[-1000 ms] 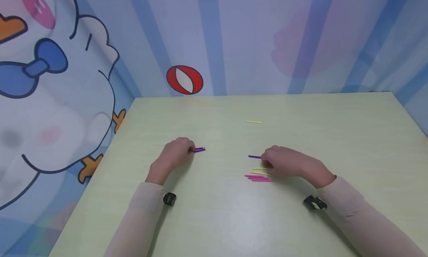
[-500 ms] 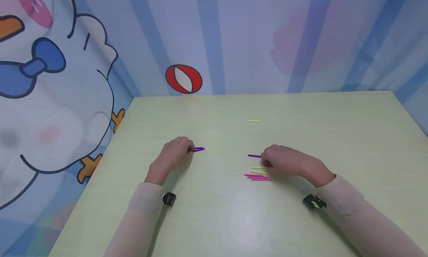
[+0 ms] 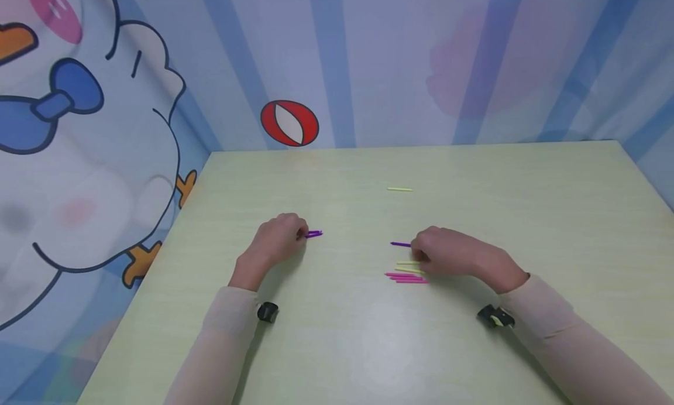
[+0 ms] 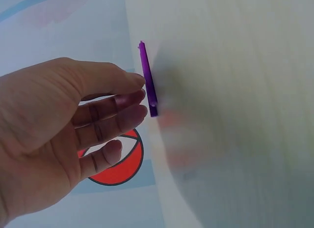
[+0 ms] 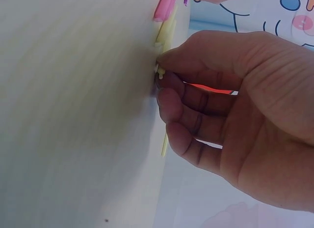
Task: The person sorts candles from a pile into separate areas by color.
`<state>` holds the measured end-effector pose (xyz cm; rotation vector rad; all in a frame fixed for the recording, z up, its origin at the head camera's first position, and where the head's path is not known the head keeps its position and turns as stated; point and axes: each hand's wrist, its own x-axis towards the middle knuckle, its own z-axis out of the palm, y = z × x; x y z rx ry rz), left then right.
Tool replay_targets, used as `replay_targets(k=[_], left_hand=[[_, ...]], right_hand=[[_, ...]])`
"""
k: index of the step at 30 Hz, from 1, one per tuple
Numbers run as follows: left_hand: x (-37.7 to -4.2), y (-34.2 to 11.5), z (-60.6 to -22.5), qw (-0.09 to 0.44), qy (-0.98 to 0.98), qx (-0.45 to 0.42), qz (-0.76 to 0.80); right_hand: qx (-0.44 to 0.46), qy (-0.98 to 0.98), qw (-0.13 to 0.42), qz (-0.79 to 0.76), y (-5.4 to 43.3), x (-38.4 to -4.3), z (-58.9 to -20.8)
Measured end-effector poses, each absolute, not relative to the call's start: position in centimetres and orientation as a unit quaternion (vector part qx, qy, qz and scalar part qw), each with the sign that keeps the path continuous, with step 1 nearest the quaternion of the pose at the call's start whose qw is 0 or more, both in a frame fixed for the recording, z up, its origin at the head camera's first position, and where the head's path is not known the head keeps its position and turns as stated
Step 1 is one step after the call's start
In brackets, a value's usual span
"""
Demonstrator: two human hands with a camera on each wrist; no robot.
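Note:
My left hand (image 3: 281,236) is at the left on the table, thumb and index fingertips at thin purple plastic sticks (image 3: 315,233). In the left wrist view the purple sticks (image 4: 148,83) lie right at those fingertips, while the other fingers curve loosely. Over to the right, my right hand (image 3: 453,251) pinches a purple stick (image 3: 400,244), whose left end pokes out. Just below it two yellow sticks (image 3: 408,270) run partly under the hand, with several pink sticks (image 3: 406,278) nearer me. The right wrist view shows a yellow stick end (image 5: 161,74) beside the pinching fingertips, which hide the purple stick.
One yellow stick (image 3: 400,189) lies alone farther back on the pale table (image 3: 337,346). A striped cloth (image 3: 389,65) with printed cartoon figures stands behind and to the left. Each wrist wears a dark strap (image 3: 267,312).
Both hands and the sticks stay practically where they were; the head view has shifted only slightly.

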<state>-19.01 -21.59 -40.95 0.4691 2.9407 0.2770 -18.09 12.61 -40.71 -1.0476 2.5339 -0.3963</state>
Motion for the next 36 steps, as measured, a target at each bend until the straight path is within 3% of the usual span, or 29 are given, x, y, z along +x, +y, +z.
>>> replay_targets(k=[18, 28, 36], left_hand=[[-18.8, -17.1, -40.2, 0.071, 0.969, 0.216, 0.099], [-17.8, -13.9, -39.5, 0.126, 0.948, 0.252, 0.15], [-17.1, -11.8, -38.7, 0.132, 0.942, 0.27, 0.146]], right_hand=[[-0.394, 0.891, 0.165, -0.153, 12.7, -18.3, -40.8], [-0.391, 0.891, 0.169, -0.154, 12.9, -18.3, -40.8], [-0.372, 0.899, 0.182, -0.14, 12.7, -18.2, -40.9]])
